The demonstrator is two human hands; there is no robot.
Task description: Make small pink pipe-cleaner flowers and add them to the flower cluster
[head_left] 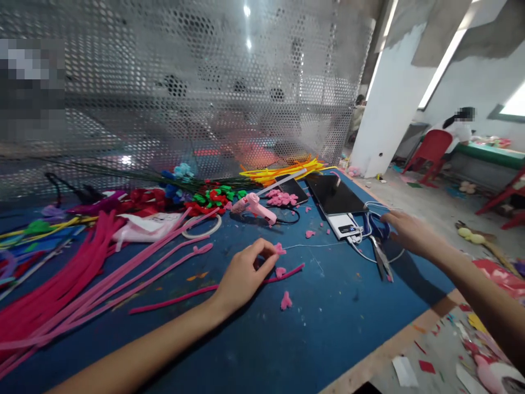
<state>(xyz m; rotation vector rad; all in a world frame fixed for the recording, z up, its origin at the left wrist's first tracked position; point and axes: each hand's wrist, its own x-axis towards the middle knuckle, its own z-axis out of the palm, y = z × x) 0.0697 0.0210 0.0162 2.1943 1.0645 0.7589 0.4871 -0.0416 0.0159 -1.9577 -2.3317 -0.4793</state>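
Observation:
A small pink fuzzy flower (pixel 279 248) is pinched between the thumb and forefinger of my left hand (pixel 246 268). A thin pale thread runs from about there to the right. On the far right, my right hand (pixel 406 230) is at the blue handles of a pair of scissors (pixel 381 257), fingers bent over them; the grip is partly hidden. The scissors' blades point toward me. Below my left hand lie a dark pink pipe cleaner (pixel 172 302) and another pink flower (pixel 286 300).
A pink glue gun (pixel 254 208) lies behind my left hand, near a pile of pink flowers (pixel 282 198). A black tablet (pixel 334 194) and a white power bank (pixel 343 225) with cables sit right. Long pink pipe cleaners (pixel 74 273) cover the left. A perforated metal screen (pixel 205 98) stands behind.

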